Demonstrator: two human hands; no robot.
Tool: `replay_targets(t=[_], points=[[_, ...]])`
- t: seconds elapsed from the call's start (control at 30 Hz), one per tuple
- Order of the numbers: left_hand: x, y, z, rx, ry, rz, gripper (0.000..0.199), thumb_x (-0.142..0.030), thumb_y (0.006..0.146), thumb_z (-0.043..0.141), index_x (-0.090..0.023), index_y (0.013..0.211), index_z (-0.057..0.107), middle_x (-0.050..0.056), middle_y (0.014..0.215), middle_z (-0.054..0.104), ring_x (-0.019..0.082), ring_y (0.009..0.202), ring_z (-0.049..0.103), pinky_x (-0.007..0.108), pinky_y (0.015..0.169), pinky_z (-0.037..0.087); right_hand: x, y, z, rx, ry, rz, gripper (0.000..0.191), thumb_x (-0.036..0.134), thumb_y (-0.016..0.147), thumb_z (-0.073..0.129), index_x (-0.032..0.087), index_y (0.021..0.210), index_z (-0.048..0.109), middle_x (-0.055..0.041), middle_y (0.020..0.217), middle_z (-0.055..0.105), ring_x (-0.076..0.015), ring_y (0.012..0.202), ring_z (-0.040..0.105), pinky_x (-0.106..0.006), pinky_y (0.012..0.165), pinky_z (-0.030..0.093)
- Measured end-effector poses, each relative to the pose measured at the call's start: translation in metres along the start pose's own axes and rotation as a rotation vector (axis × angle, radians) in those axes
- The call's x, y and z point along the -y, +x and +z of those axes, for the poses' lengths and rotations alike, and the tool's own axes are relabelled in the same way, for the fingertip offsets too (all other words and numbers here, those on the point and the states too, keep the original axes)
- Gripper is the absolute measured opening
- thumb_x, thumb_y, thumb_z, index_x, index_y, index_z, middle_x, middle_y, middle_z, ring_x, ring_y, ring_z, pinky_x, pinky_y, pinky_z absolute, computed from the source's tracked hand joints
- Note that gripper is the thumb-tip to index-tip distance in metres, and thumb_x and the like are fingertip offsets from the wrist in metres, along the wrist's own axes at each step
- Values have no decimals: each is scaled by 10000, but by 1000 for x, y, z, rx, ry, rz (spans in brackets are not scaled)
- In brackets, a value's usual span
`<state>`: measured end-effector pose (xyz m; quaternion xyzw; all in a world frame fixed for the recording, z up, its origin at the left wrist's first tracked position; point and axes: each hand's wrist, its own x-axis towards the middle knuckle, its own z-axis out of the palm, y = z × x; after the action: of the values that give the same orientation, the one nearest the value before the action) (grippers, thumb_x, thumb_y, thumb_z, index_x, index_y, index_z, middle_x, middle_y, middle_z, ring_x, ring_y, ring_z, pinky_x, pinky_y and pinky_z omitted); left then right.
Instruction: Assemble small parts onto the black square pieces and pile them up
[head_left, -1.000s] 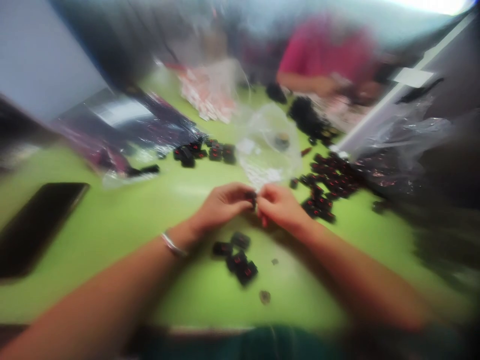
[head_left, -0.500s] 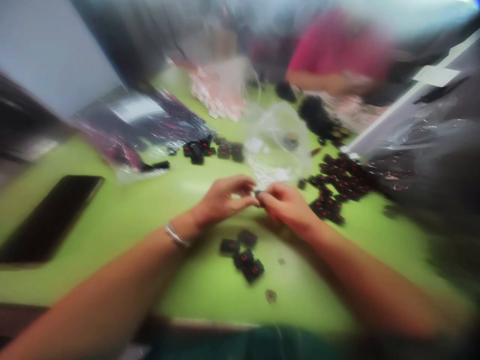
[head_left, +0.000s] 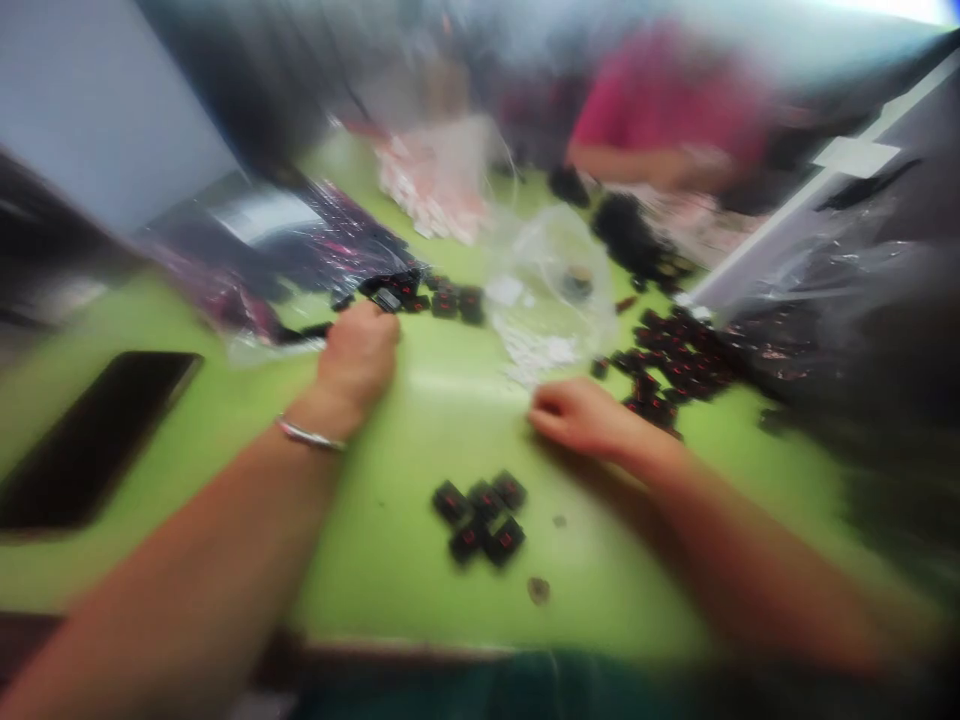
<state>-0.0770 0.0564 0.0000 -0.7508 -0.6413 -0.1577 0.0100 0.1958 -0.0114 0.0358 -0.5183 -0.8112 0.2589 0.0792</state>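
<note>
My left hand [head_left: 358,358] reaches to the far row of small black blocks [head_left: 446,300], palm down. Its fingers are bent and mostly hidden, closed on a small black block [head_left: 386,299] with a greyish top at the fingertips. My right hand [head_left: 576,416] rests over the table with fingers curled together; whatever they hold, if anything, is hidden. Just beyond it lie small white pieces [head_left: 551,350] at the mouth of a clear plastic bag [head_left: 592,240]. Between my forearms sits a cluster of black blocks with red marks [head_left: 484,515].
A large heap of black blocks [head_left: 682,355] lies right of my right hand. A dark phone-like slab [head_left: 97,440] is at left, plastic-wrapped goods [head_left: 322,240] behind it. A small brownish disc [head_left: 538,590] lies near the front edge. Across the table sits a person in pink [head_left: 667,110].
My hands, earlier together around a small dark piece, are now apart. The left has moved left and away to the far blocks. The near cluster has one more block and is rearranged.
</note>
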Motion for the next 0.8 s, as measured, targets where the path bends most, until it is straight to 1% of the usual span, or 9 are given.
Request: replay_targets(t=[0.07, 0.1, 0.23, 0.3, 0.37, 0.47, 0.57, 0.7, 0.8], points=[[-5, -2, -5, -26, 26, -11, 344, -237, 861, 403, -137, 992, 705, 161, 1006, 623, 290, 897, 582, 379, 728, 435, -8, 5, 5, -166, 1, 4, 120, 197, 804, 551, 168, 743, 650, -17, 697, 637, -125, 633, 524, -257, 620, 374], [-8, -3, -7, -36, 33, -7, 347, -244, 870, 397, -155, 1006, 704, 142, 988, 639, 273, 883, 592, 363, 725, 435, -10, 6, 9, -217, -13, -18, 123, 195, 819, 541, 170, 777, 654, -27, 749, 651, -136, 681, 542, -263, 650, 385], [-22, -7, -13, 43, 9, 137, 326, -233, 872, 404, -188, 989, 705, 97, 926, 681, 239, 855, 609, 325, 709, 427, -7, 11, 21, -300, -172, -89, 175, 191, 874, 495, 179, 892, 668, -63, 895, 646, -170, 806, 551, -278, 690, 381], [-26, -8, -15, 81, 33, 205, 304, -247, 871, 422, -185, 941, 711, 95, 923, 690, 244, 852, 610, 325, 691, 421, -2, 14, 25, -320, -248, -90, 200, 211, 893, 481, 188, 951, 671, -69, 917, 629, -171, 803, 540, -276, 664, 366], [-27, -7, -16, 83, 44, 224, 299, -272, 878, 431, -180, 916, 713, 97, 913, 700, 251, 855, 608, 334, 706, 420, 3, 17, 28, -334, -321, -85, 222, 245, 910, 467, 199, 983, 672, -69, 918, 613, -171, 794, 525, -276, 630, 339], [-24, -6, -19, 82, 47, 205, 299, -302, 873, 456, -170, 914, 721, 106, 879, 711, 266, 875, 604, 352, 751, 427, 9, 22, 34, -323, -442, -70, 258, 307, 924, 447, 212, 905, 686, -64, 880, 595, -175, 768, 493, -287, 569, 271], [-19, -4, -21, 106, 66, 185, 280, -295, 841, 498, -151, 915, 727, 127, 881, 713, 287, 884, 616, 369, 764, 443, 13, 22, 36, -296, -515, -54, 273, 298, 913, 452, 214, 813, 691, -62, 858, 588, -177, 749, 471, -297, 537, 211], [-17, -4, -23, 95, -2, 103, 268, -223, 802, 523, -151, 953, 733, 134, 912, 719, 296, 885, 642, 380, 774, 466, 10, 15, 33, -237, -422, -150, 242, 261, 895, 473, 229, 872, 712, -57, 853, 587, -167, 730, 481, -284, 553, 260], [-21, -5, -22, 75, -231, 31, 219, -213, 765, 581, -181, 890, 758, 109, 883, 731, 274, 849, 653, 376, 791, 476, 0, 10, 27, -263, -232, -225, 234, 221, 884, 484, 222, 962, 705, -59, 874, 604, -165, 757, 527, -277, 616, 352]])
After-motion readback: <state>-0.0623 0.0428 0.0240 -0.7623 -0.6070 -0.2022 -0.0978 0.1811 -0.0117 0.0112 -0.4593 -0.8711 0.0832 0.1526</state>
